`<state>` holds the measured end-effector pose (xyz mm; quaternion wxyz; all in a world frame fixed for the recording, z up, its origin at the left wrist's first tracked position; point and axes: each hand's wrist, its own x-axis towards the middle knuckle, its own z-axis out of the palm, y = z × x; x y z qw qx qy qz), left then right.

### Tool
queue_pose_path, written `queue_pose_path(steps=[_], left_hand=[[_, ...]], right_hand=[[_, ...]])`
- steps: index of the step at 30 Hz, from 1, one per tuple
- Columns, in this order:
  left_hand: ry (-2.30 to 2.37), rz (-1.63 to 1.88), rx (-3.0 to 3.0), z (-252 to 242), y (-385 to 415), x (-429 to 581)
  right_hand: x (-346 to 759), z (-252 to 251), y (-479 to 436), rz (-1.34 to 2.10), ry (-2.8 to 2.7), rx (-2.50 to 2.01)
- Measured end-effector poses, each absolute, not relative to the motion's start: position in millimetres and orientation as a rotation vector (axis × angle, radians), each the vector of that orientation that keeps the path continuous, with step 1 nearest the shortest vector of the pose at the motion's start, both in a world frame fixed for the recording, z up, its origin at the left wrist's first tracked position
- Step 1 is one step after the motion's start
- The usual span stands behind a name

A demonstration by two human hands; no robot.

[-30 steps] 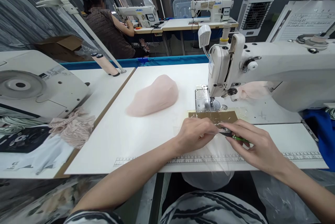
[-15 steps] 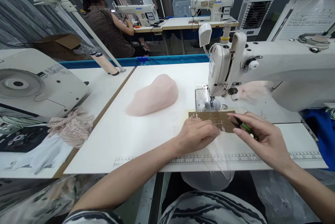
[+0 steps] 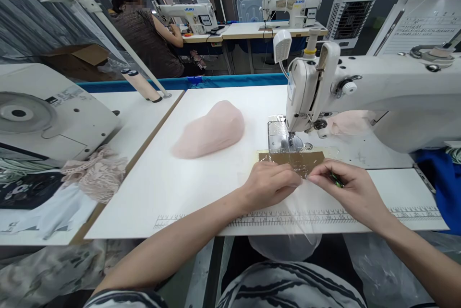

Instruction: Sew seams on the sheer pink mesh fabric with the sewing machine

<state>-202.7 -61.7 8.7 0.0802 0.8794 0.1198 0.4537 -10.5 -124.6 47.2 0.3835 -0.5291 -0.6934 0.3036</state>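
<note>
Left hand (image 3: 275, 183), fingers pinching sheer fabric (image 3: 299, 209) draped over the front edge of the table (image 3: 201, 193); right hand (image 3: 349, 192), fingers curled round green snips (image 3: 337, 181)

The snips (image 3: 337, 181) show green, the fabric (image 3: 212, 133) pale pink.

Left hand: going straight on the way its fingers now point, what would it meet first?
Probably the right hand, whose fingertips are just across a narrow gap from those of the left hand; how they align in depth is unclear.
</note>
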Motion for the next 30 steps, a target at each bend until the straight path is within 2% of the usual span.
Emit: queue_pose_path(steps=[10,20,25,30], left_hand=[[0.334,1.37,2.608,8,-61,-202],[0.501,1.149,2.343,11,-63,-202],[0.591,0.746,1.885,18,-63,-199],[0.585,0.646,1.652,22,-61,-200]], right_hand=[[-4,49,-133,0.698,-1.838,-1.328],[12,37,-127,0.209,-2.148,-1.21],[7,38,-122,0.284,-2.125,-1.203],[-5,36,-113,0.447,-1.94,-1.166]])
